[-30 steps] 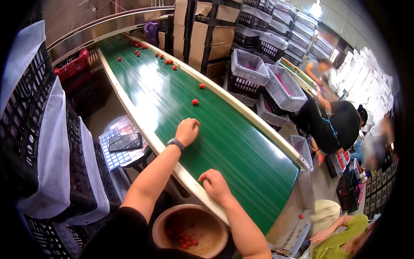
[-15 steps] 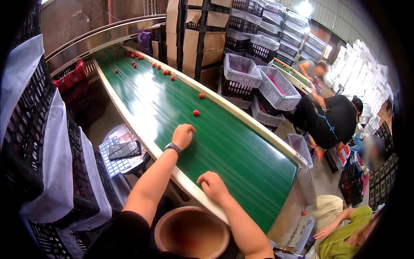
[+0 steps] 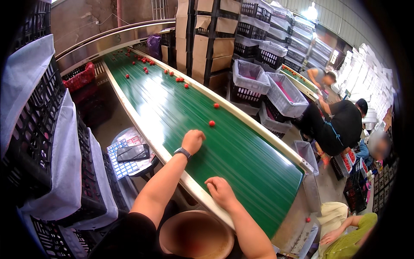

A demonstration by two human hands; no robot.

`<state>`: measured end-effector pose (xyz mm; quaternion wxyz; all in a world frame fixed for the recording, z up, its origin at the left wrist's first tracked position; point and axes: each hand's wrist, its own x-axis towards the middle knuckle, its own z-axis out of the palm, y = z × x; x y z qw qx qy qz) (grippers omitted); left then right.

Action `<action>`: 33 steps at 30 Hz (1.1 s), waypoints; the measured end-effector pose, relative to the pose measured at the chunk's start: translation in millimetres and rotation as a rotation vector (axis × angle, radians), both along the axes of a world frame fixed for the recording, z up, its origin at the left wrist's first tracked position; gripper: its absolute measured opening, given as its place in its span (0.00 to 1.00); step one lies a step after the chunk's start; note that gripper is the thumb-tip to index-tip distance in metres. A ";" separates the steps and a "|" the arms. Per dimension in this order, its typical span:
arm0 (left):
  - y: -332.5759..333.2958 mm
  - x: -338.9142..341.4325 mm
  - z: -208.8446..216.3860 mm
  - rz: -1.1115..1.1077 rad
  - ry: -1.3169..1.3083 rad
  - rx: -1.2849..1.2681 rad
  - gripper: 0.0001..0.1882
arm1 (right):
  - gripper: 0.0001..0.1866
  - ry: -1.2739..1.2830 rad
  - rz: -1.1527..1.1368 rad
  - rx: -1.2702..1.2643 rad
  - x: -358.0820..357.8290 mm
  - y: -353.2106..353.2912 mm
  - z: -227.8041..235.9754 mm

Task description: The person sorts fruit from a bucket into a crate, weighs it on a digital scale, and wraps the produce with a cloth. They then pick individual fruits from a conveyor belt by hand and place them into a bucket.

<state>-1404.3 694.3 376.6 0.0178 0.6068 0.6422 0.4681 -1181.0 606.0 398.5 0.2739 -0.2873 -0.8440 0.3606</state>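
Observation:
A green conveyor belt [image 3: 254, 172] runs from the far left to the near right, with small red tomatoes on it. My left hand [image 3: 193, 141], wearing a dark wristband [image 3: 183, 152], is loosely curled over the belt's middle. The closest tomato [image 3: 211, 123] lies just beyond its fingers, apart from them, and another tomato [image 3: 216, 105] is farther up. My right hand [image 3: 221, 191] is curled at the belt's near edge, closer to me. Nothing shows in either hand, though their undersides are hidden. Between my forearms, at the bottom, is a round, wide-rimmed tan object [image 3: 166, 235].
Lined black crates [image 3: 64, 164] are stacked at my left, beside a stool holding a phone [image 3: 133, 153]. More lined crates [image 3: 250, 77] stand beyond the belt's pale side rail [image 3: 241, 119]. Several people work at the right; one in green [image 3: 351, 237] sits near the belt's end.
The whole view has shifted slightly, so things appear farther right and lower. The tomatoes have travelled a little along the belt toward me. Both hands keep about the same place and curl.

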 end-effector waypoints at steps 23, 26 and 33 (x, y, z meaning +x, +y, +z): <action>27.7 -29.6 -35.6 -0.139 0.051 -0.015 0.07 | 0.13 0.108 0.006 -0.022 -5.5 6.4 -19.4; 32.3 -47.8 -47.4 -0.139 0.018 -0.002 0.06 | 0.13 0.109 0.023 -0.030 -14.7 6.4 -22.8; 39.9 -51.2 -54.4 -0.158 0.001 -0.076 0.06 | 0.13 0.111 0.011 -0.013 -15.5 7.4 -25.7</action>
